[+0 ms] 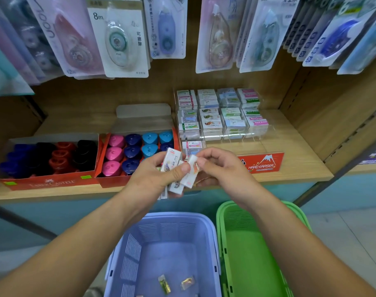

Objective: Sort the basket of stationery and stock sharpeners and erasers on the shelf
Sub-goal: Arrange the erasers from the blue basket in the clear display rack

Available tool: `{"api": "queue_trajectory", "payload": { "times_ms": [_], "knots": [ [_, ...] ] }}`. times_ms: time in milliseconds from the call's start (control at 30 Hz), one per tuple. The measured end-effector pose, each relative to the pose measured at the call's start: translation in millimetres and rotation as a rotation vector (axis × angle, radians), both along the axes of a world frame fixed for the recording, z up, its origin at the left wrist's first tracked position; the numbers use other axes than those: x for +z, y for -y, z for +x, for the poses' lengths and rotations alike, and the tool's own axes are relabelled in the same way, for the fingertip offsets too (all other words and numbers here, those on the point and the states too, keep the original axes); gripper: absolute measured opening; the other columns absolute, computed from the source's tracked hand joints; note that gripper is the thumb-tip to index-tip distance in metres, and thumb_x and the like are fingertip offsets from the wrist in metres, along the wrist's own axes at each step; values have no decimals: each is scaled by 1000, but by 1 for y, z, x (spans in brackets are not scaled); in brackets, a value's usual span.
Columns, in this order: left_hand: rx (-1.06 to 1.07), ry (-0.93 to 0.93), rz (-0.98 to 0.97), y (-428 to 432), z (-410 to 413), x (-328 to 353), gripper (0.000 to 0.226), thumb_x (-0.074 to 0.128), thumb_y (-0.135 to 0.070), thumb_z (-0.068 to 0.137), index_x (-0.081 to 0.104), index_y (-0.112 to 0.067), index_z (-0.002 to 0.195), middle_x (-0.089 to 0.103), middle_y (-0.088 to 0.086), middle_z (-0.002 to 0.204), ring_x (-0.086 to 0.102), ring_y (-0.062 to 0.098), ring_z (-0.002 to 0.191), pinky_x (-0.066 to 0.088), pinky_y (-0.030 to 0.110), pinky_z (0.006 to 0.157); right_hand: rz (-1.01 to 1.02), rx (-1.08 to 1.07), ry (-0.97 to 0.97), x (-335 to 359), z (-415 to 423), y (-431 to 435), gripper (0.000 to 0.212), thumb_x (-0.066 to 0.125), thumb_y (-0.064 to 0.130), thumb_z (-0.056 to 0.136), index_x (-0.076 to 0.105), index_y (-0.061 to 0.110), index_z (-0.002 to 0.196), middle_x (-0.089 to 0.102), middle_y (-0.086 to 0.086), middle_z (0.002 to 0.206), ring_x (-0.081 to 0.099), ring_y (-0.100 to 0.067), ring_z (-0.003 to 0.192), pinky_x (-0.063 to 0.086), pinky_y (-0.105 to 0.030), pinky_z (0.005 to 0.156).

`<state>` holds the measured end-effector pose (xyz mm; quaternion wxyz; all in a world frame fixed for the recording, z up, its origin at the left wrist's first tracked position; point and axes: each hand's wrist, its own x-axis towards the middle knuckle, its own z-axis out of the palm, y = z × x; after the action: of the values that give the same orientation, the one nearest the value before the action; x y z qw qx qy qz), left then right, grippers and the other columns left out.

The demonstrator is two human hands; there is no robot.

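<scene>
On my feed, the left hand (157,179) curls around a small stack of wrapped erasers (172,160), held just in front of the wooden shelf (296,166). The right hand (223,168) pinches one white eraser (190,178) at the stack's edge. Behind them, a clear eraser rack (221,113) and red sharpener boxes (137,151) sit on the shelf. Below, a purple basket (161,239) holds two small wrapped items (187,283), with a green basket (247,249) beside it.

Illumination is bright and diffuse, falling from above; soft shadows lie beneath the hanging packs (127,37) at 12 o'clock. Wide-angle distortion bends the shelf (289,168) lines at 3 and 9 o'clock. Packs at 10 and 2 o'clock are blurred, with faint glare on the plastic.
</scene>
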<state>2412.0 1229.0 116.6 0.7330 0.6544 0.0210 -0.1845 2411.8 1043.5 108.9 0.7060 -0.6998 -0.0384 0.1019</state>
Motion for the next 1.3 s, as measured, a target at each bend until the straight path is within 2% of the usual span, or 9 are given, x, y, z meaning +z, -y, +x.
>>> {"api": "queue_trajectory", "payload": {
  "times_ms": [133,300,400,533,667,833,967,1167,1300],
  "knots": [
    [49,-26,54,-5,5,-3,29,78,-10,81,71,-18,108,77,10,89,72,22,69,55,30,56,149,-142,-103,-3,1,15,9,52,12,103,61,12,101,73,-8,89,73,-28,79,61,-35,63],
    [48,-36,90,-2,8,-5,33,77,-12,85,67,-18,116,78,9,93,74,22,74,56,32,60,-104,-288,-94,-9,12,53,20,53,21,104,71,25,112,62,-1,93,52,-14,60,40,-24,46],
    [46,-31,91,0,11,-6,34,77,-13,85,66,-17,117,78,9,93,74,22,75,55,31,59,-187,-328,-124,-9,24,73,21,57,7,100,67,17,117,63,-9,98,54,-14,65,44,-26,54],
    [77,-33,93,1,15,-7,30,77,-12,85,68,-16,114,78,10,92,73,21,72,55,28,55,-261,-370,-37,-4,43,82,21,66,-6,89,66,10,102,71,-14,98,69,-25,73,59,-34,72],
    [98,-30,113,1,19,-10,31,79,-14,84,68,-17,113,77,11,91,73,21,73,53,28,54,-510,-316,66,-1,69,77,20,69,5,92,74,13,109,71,-4,95,75,-19,76,63,-33,76],
    [106,-29,129,-2,22,-11,28,78,-15,85,68,-18,111,77,10,87,73,20,73,55,29,57,-944,-207,222,-8,95,70,11,73,25,90,76,26,101,70,11,92,65,-4,86,57,-31,79],
    [97,-30,139,-5,24,-12,27,78,-16,85,68,-16,110,77,11,84,74,22,77,57,30,59,-1039,-133,259,-11,101,63,6,73,29,91,74,27,97,70,13,90,64,-4,87,57,-33,81],
    [110,-48,124,-4,25,-13,29,79,-14,84,67,-16,110,77,12,84,74,23,75,56,29,56,-1235,-132,350,-16,101,60,25,64,33,96,71,27,119,73,7,115,67,-16,101,57,-38,88],
    [100,-67,113,-2,24,-13,30,79,-13,84,67,-15,111,78,11,88,75,22,75,56,29,55,-1109,-245,375,-12,90,66,20,64,33,96,72,31,114,73,15,108,66,-4,94,56,-34,88]
  ]
}}
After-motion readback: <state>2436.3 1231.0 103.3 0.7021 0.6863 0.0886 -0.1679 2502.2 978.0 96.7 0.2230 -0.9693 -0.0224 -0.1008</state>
